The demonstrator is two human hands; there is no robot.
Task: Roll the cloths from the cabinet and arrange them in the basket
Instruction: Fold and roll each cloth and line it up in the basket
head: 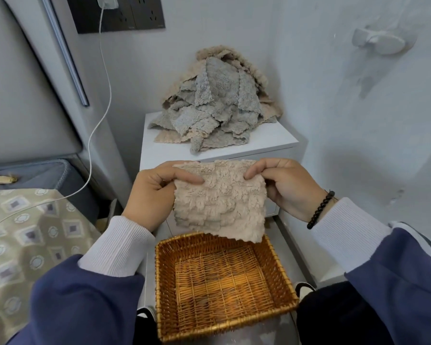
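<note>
Cloth pile (214, 105) on cabinet (271, 138) (behind); basket (224, 282) in front.

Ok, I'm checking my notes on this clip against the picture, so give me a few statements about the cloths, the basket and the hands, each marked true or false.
1. Both hands, left hand and right hand, pinch the top edge of one beige cloth. True.
2. The wicker basket already holds two rolled cloths. False: no cloth lies in it.
3. A pile of cloths lies on the white cabinet. True.
4. The held cloth is rolled tight. False: it hangs flat and open.
5. A black bead bracelet is on the left wrist. False: it is on the right wrist.
</note>
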